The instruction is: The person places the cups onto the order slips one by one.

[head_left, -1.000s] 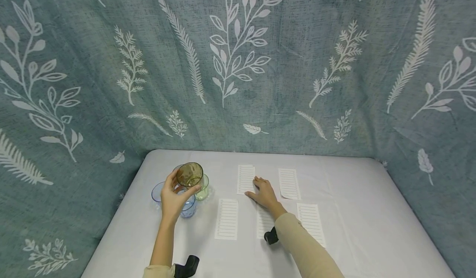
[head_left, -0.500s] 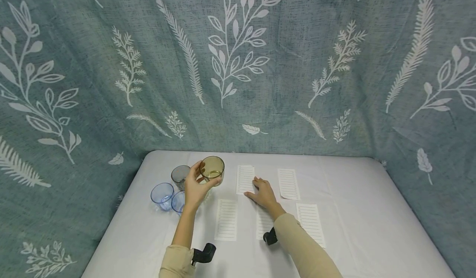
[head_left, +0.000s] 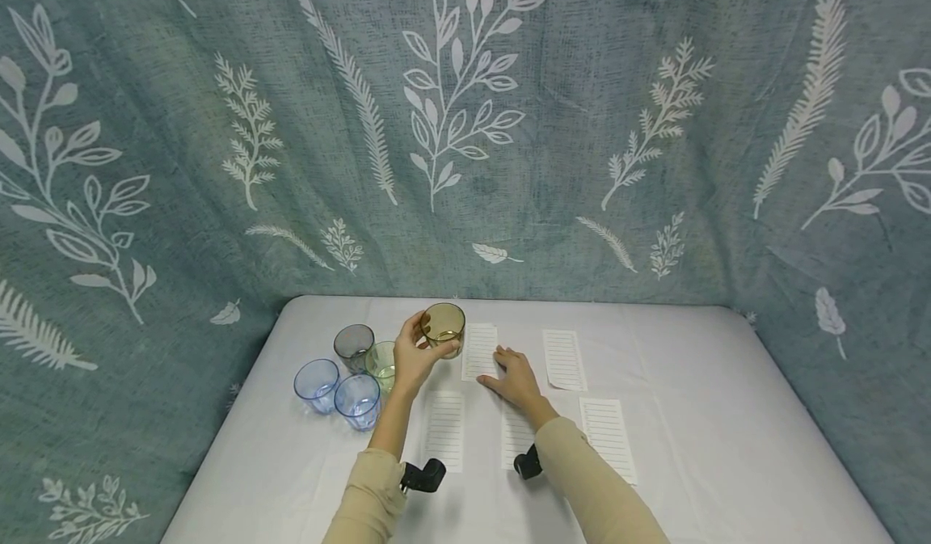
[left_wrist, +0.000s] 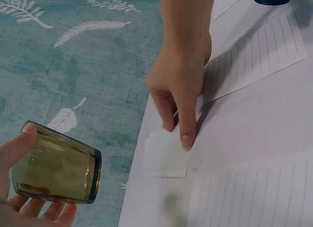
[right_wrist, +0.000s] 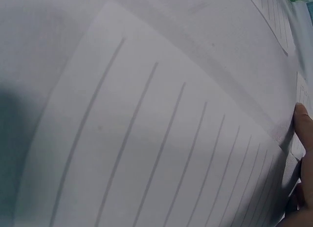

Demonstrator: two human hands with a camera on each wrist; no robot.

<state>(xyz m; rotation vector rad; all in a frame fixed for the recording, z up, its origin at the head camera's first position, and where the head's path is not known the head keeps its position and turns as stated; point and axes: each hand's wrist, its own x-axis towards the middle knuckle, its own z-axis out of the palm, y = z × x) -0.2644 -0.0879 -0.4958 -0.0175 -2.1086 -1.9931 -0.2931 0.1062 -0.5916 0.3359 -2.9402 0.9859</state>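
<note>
In the head view my left hand [head_left: 413, 360] grips an amber drinking glass [head_left: 443, 324], lifted over the table's back part. In the left wrist view the thumb lies near one end of this glass [left_wrist: 56, 163] and the fingers curl beneath it. My right hand [head_left: 516, 377] rests at the right edge of a lined paper sheet [head_left: 478, 353], with thumb and fingertips touching down there. The glass is just left of that sheet, partly over its edge in view. A lined sheet [right_wrist: 146, 129] fills much of the right wrist view.
Left of my left hand stand a grey glass [head_left: 354, 343], a green glass [head_left: 379, 360], partly hidden by the hand, and two blue glasses [head_left: 357, 401]. More lined sheets [head_left: 563, 360] lie on the white table [head_left: 713, 447]. A leaf-patterned curtain [head_left: 465, 245] hangs behind it.
My left hand has carried the amber glass rightward, away from the other glasses, toward the sheet by my right hand. The grey and green glasses have come into clearer view. My right hand stays put.
</note>
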